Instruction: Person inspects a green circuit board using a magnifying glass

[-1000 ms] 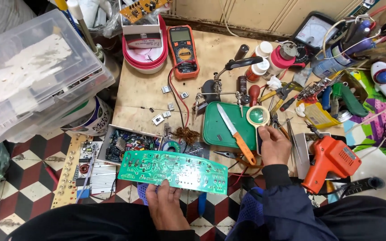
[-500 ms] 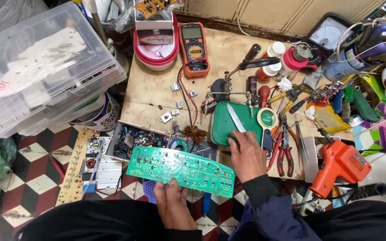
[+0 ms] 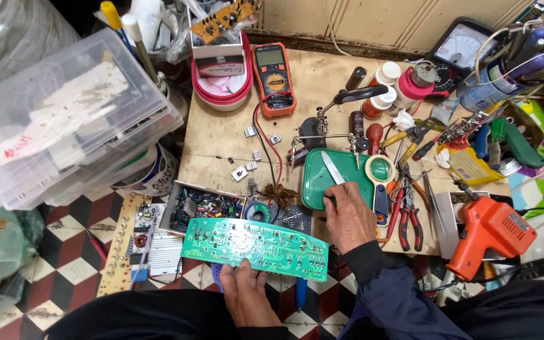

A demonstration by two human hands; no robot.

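Green circuit board (image 3: 256, 247), long and narrow, solder side up, held out level over the lap below the near edge of the workbench (image 3: 221, 135). Left hand (image 3: 249, 294) grips it at its lower edge near the middle, thumb on top, fingers hidden beneath; closed on the board.

Far left: stack of clear plastic bins (image 3: 64, 119) with lids, over a black-and-white chequered floor (image 3: 77, 271). A tan strip board (image 3: 121, 252) with a row of round parts lies on the floor beside a white finned part. Just above the green board, an open box of mixed small components (image 3: 199, 206) at the bench's near edge, with a solder spool (image 3: 258, 212) next to it.

Bench centre: orange multimeter (image 3: 274, 77) with red and black leads trailing down; small metal parts scattered below it. Helping-hands stand (image 3: 322, 129) with clips and a lens.

Right hand (image 3: 349, 217) rests on the lower edge of a green tray (image 3: 322, 182), fingers curled on the handle of a knife (image 3: 333, 168) whose blade lies across the tray; how firmly it is gripped I cannot tell. Round magnifier (image 3: 379, 169) touches the tray's right side. Red-handled pliers (image 3: 406, 211) just right of the hand.

Far right: orange glue gun (image 3: 489, 232) at the bench corner, more bottles and hand tools behind.
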